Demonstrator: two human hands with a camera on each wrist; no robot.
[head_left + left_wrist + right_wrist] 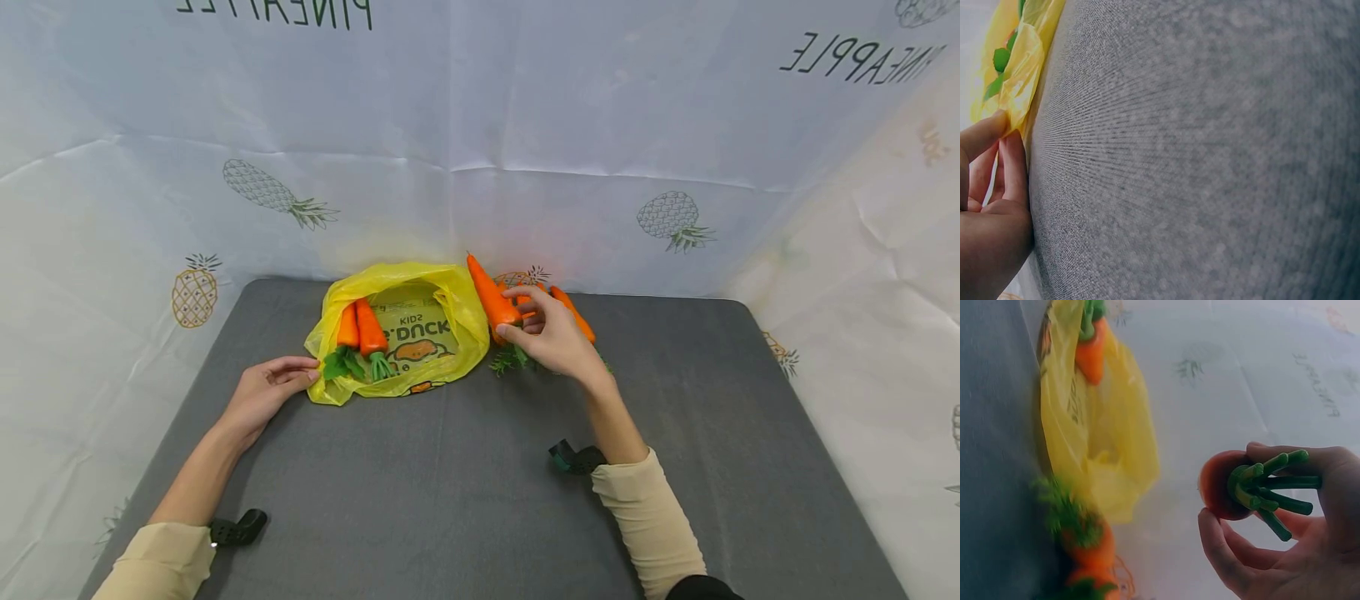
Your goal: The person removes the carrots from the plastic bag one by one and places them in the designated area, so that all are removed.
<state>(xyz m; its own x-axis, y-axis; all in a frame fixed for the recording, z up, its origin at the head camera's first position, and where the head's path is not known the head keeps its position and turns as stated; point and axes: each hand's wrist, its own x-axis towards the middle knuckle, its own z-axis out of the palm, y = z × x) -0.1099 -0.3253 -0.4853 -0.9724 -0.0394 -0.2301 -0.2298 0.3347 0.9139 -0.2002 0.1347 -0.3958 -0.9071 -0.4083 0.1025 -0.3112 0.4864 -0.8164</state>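
Observation:
My left hand [262, 393] pinches the near-left edge of a yellow plastic bag [471, 310], whose mouth is spread wide toward me. Inside the bag lie two orange carrots, one with thick green stems [371, 328] and one with leafy greens [348, 327]. To the right of the bag, my right hand [557, 337] holds another carrot [491, 292] by its thick end, between thumb and fingers. Its pointed tip leans up and away; in the right wrist view its cut green stems [1275, 484] face the camera.
More carrots [576, 315] lie behind and under my right hand, partly hidden by it, with feathery greens [510, 358] showing below. The grey table [480, 500] ends at a white pineapple-print cloth [480, 200] hanging behind it.

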